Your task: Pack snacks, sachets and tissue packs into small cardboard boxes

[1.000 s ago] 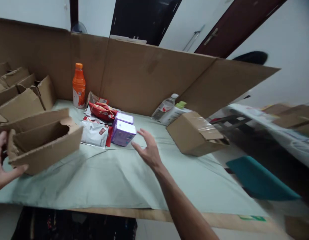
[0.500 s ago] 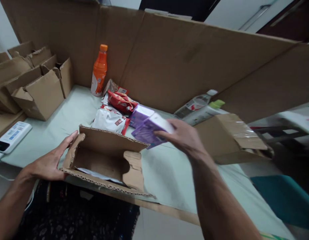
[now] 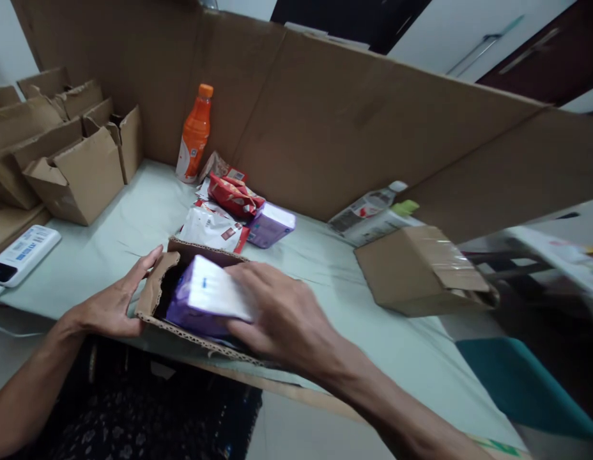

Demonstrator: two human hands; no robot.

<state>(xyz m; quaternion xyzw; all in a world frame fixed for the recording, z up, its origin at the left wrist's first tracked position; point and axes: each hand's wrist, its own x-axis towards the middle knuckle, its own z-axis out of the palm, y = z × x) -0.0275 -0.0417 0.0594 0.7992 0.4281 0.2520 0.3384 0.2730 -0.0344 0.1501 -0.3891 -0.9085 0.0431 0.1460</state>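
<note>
My left hand (image 3: 117, 300) grips the left end of an open cardboard box (image 3: 155, 284) at the table's front edge, thumb and fingers around its side. My right hand (image 3: 282, 313) is closed on a purple and white tissue pack (image 3: 213, 294), which sits tilted, partly inside the box opening. The hand and pack cover the box's right end. Behind the box lies a second purple tissue pack (image 3: 271, 225), beside a white and red packet (image 3: 213, 229) and a red snack bag (image 3: 235, 195).
An orange bottle (image 3: 195, 134) stands at the back against a cardboard wall (image 3: 335, 121). Open cardboard boxes (image 3: 92, 172) and a white power bank (image 3: 25, 254) are at left. Two bottles lean behind a taped carton (image 3: 406, 271) at right; a teal stool (image 3: 526, 383) is below.
My right hand has carried the tissue pack left and toward me, from beside the other pack into the box opening. My left hand stays on the box, which has shifted slightly right.
</note>
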